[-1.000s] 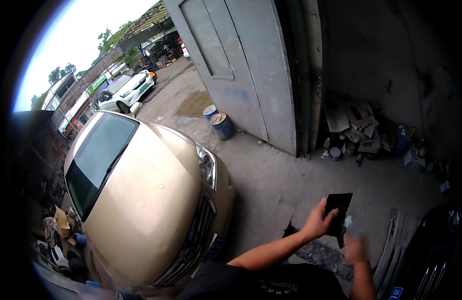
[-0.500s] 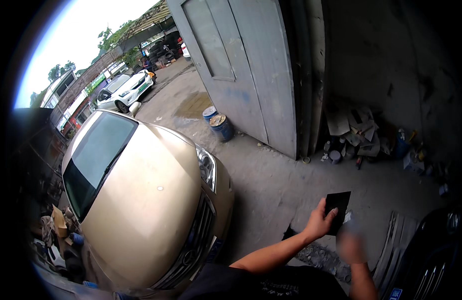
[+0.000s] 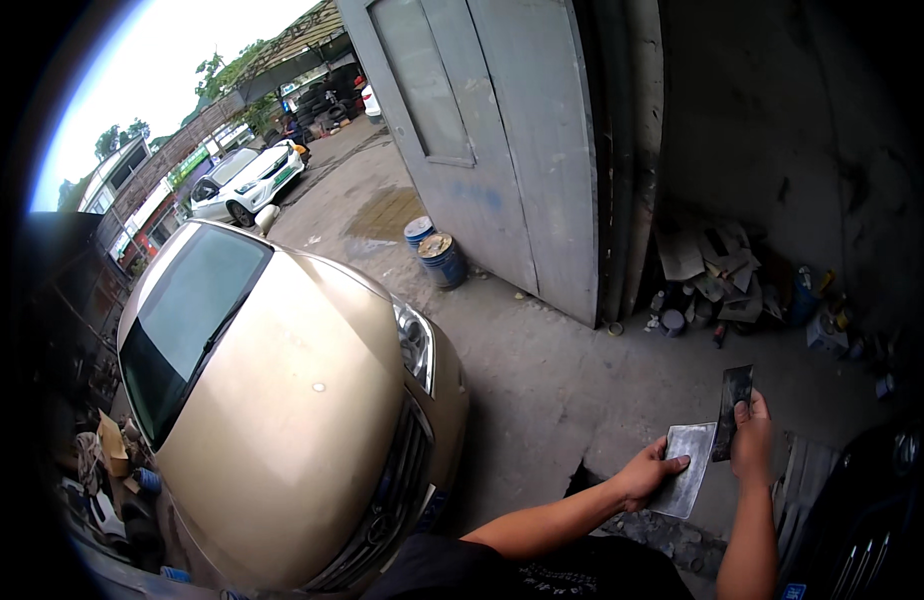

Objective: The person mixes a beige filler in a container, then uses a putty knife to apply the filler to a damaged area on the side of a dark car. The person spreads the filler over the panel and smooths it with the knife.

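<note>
Left grip (image 3: 654, 474): closed on the pale grey sheet, thumb laid flat on its face near the left edge.
Pale grey sheet (image 3: 690, 482): in the air at the lower right, tilted, its surface shiny and smudged.
Right grip (image 3: 753, 442): closed on the dark strip, thumb across its face.
Dark strip (image 3: 733, 393): nearly upright, its lower end right beside the upper right corner of the sheet; whether they touch, I cannot tell.
Forearms: both bare, the left (image 3: 557, 522) slanting in across a dark shirt (image 3: 582, 568), the right (image 3: 751, 545) coming up from the lower edge.
Ground below: concrete floor (image 3: 542, 390), with rubble (image 3: 637, 528) beyond the left forearm.
Right side: a black car front (image 3: 872, 500), partly in shadow.
Left side: a gold car (image 3: 282, 410), bonnet closed, a small pale spot on it.
Ahead: a grey door (image 3: 542, 170), two blue buckets (image 3: 443, 268) near its foot, and a heap of scraps (image 3: 717, 270) by the dark wall.
Far yard: a white car (image 3: 244, 182) beyond a wet patch (image 3: 387, 213).
</note>
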Tool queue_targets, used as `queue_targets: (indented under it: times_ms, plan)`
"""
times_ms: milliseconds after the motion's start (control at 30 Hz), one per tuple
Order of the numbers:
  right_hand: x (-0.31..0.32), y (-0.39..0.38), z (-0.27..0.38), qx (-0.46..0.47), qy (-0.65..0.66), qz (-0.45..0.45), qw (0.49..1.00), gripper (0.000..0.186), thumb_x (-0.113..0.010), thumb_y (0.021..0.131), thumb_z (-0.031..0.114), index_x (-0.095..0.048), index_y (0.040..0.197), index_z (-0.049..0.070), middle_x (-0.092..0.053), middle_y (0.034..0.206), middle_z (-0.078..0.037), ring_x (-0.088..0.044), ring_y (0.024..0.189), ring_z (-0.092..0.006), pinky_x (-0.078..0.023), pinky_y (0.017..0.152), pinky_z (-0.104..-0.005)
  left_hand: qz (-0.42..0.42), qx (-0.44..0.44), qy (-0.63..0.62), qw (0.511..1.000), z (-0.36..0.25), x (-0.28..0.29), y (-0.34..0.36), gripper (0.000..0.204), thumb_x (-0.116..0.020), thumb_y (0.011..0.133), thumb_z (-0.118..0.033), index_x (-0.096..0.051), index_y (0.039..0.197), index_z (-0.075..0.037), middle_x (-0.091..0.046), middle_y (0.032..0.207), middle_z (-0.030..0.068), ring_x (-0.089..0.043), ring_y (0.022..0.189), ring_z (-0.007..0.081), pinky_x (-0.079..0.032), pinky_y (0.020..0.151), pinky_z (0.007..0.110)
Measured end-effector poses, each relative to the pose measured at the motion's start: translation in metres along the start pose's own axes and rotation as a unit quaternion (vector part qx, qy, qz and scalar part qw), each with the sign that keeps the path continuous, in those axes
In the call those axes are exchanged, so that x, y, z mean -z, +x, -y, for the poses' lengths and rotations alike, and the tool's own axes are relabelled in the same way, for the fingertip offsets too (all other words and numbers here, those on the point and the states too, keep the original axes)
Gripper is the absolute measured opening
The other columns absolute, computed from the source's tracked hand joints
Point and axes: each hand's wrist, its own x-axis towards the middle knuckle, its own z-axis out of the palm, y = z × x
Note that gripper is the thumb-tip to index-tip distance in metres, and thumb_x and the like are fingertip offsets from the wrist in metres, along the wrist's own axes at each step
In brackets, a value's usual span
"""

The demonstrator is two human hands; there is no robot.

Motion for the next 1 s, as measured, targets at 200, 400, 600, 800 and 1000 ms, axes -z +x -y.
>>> queue_targets:
  times_ms: [200, 400, 600, 800, 1000]
  plan:
    - [-0.005, -0.035, -0.124, 0.063, -0.135, 0.076, 0.986, 0.038, -0.058, 0.087, 0.011, -0.053, 0.121, -0.004, -0.059, 0.112, -0.015, -0.056, 0.105, -0.0269, -0.041, 0.094, -0.0366, -0.002, -0.101, -0.013, 0.995, -0.062, 0.038, 0.012, 0.033, -0.060, 0.092, -0.009, -0.046, 0.121, -0.005, -0.061, 0.105, 0.0044, -0.061, 0.091, 0.0125, -0.052, 0.082, 0.030]
    - [-0.011, -0.035, -0.124, -0.048, 0.000, 0.173, 0.984, 0.027, -0.059, 0.087, 0.010, -0.056, 0.111, -0.002, -0.061, 0.099, -0.007, -0.055, 0.089, -0.0120, -0.043, 0.082, -0.0272, -0.116, -0.205, 0.189, 0.953, -0.072, 0.068, 0.042, 0.030, -0.058, 0.092, -0.008, -0.046, 0.118, -0.001, -0.061, 0.102, 0.0064, -0.057, 0.092, 0.0118, -0.048, 0.081, 0.028]
    - [-0.042, 0.020, -0.088, -0.069, -0.109, 0.254, 0.959, 0.016, -0.068, 0.080, 0.012, -0.060, 0.071, 0.001, -0.056, 0.065, 0.001, -0.048, 0.063, -0.0067, -0.041, 0.059, -0.0243, -0.115, -0.155, 0.409, 0.892, -0.065, 0.064, 0.092, 0.024, -0.059, 0.092, -0.010, -0.047, 0.111, -0.001, -0.063, 0.095, 0.0117, -0.059, 0.088, 0.0147, -0.049, 0.079, 0.033]
    - [-0.013, 0.124, -0.138, -0.042, -0.083, 0.207, 0.974, 0.022, -0.070, 0.081, 0.013, -0.057, 0.068, 0.001, -0.052, 0.060, 0.002, -0.046, 0.059, -0.0063, -0.039, 0.055, -0.0257, -0.026, -0.166, 0.549, 0.819, -0.080, 0.066, 0.188, 0.026, -0.061, 0.088, -0.014, -0.047, 0.105, -0.002, -0.060, 0.087, 0.0214, -0.058, 0.078, 0.0348, -0.047, 0.073, 0.040]
    - [0.055, 0.262, -0.164, -0.025, -0.049, 0.134, 0.989, 0.023, -0.067, 0.086, 0.021, -0.060, 0.079, 0.000, -0.060, 0.069, -0.006, -0.053, 0.063, -0.0145, -0.043, 0.058, -0.0310, 0.004, -0.082, 0.578, 0.812, -0.116, 0.031, 0.307, 0.028, -0.059, 0.087, -0.017, -0.046, 0.106, -0.002, -0.060, 0.091, 0.0242, -0.059, 0.087, 0.0409, -0.046, 0.075, 0.044]
